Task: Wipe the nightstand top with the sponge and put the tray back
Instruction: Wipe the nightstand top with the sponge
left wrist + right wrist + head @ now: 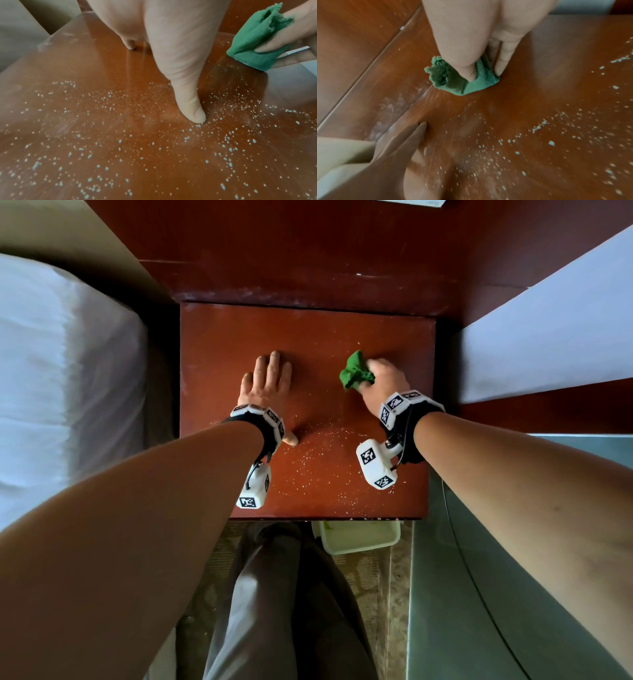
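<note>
My right hand (380, 378) grips a crumpled green sponge (354, 371) (462, 81) (257, 40) and presses it on the red-brown nightstand top (308, 337), right of centre. My left hand (267, 381) rests flat on the top to the left, fingers straight and thumb (190, 106) spread toward the front. Pale crumbs (325, 460) (154, 148) (539, 135) are scattered over the front half of the top, between my wrists. A pale green tray (359, 537) sits on the floor just below the nightstand's front edge, partly hidden by it.
A white bed (61, 392) lies close on the left and another white mattress (548, 337) on the right. A red-brown headboard ledge (308, 282) runs behind the nightstand. My legs (274, 594) stand on patterned carpet in front. A grey-green surface (513, 577) is at lower right.
</note>
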Tool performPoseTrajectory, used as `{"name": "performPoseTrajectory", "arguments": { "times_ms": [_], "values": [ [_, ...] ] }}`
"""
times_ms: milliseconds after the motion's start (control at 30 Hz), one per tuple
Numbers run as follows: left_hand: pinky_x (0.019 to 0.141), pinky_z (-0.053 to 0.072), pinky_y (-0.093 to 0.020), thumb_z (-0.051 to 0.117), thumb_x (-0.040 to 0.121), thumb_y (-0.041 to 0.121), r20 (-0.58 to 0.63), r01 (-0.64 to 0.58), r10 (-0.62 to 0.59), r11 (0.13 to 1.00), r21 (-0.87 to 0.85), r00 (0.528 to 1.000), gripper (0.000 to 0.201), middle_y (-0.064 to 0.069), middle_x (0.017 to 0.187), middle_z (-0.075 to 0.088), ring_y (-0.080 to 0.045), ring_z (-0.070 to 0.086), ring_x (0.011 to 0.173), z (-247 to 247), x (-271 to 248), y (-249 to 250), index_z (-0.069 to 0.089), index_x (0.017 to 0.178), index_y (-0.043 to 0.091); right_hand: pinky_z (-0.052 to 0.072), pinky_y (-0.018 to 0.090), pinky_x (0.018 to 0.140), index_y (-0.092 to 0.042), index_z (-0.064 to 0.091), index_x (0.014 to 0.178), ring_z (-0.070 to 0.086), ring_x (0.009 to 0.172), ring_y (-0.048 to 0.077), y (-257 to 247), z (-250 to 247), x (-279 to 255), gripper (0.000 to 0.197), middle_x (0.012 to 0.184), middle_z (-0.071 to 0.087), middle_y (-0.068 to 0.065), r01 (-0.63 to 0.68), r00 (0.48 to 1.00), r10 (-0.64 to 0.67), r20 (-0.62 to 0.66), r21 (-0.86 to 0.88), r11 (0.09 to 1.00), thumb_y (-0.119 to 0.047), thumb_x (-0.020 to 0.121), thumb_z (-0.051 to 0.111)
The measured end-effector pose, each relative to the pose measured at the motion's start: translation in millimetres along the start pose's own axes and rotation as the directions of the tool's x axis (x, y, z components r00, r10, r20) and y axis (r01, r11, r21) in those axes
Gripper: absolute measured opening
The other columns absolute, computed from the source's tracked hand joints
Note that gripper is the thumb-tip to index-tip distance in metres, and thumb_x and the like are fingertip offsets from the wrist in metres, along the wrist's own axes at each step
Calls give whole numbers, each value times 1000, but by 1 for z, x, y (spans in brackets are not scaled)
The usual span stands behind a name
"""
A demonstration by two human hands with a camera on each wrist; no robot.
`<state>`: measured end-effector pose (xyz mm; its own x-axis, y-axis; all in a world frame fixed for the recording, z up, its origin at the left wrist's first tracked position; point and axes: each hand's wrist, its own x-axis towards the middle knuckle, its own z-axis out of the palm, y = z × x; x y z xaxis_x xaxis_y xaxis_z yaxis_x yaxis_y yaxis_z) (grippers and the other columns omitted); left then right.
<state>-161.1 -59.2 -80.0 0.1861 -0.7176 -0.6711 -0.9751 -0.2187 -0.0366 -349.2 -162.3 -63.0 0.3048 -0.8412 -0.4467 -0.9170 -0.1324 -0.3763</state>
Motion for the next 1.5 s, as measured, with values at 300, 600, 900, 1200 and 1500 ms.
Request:
{"name": "performPoseTrajectory", "arguments": {
  "times_ms": [300,600,900,1200,1500],
  "values": [
    [121,8,-49,85,42,70,7,16,-16,1000,-1,1000,161,-10,159,-27,-33,-14,149,-4,-2,3,-19,152,15,47,31,98,-26,61,125,59,111,15,8,7,-27,38,126,60,-10,280,880,-215,425,-96,955,-15,89,57],
    [121,7,-49,84,42,70,-1,11,-11,1000,12,1000,161,-9,159,-28,-33,-15,148,-4,-3,3,-19,153,15,41,26,65,-10,69,93,65,85,28,11,-6,-9,17,90,71,9,-137,989,147,-30,223,965,-22,83,61],
    [121,8,-48,85,43,69,-11,10,-10,1000,2,1000,160,-10,159,-26,-33,-13,149,-4,-4,1,-16,153,15,42,28,84,-7,61,114,57,110,31,-2,1,17,28,120,59,11,-103,991,110,-73,96,990,-18,89,52],
    [121,8,-48,84,43,70,-11,18,-18,1000,3,1000,159,-8,160,-26,-31,-14,149,-5,-4,0,-17,153,16,40,21,68,-18,67,107,62,90,17,-22,19,-16,22,112,64,-6,262,949,-259,180,6,965,-13,88,59],
    [121,9,-48,87,46,64,-4,-8,8,999,-41,1000,155,-8,160,-22,-32,-12,149,-7,-9,-3,-12,155,15,48,22,61,-22,70,95,65,78,12,-12,14,-33,15,85,69,-10,175,920,-167,354,10,985,-20,87,58]
  ]
}}
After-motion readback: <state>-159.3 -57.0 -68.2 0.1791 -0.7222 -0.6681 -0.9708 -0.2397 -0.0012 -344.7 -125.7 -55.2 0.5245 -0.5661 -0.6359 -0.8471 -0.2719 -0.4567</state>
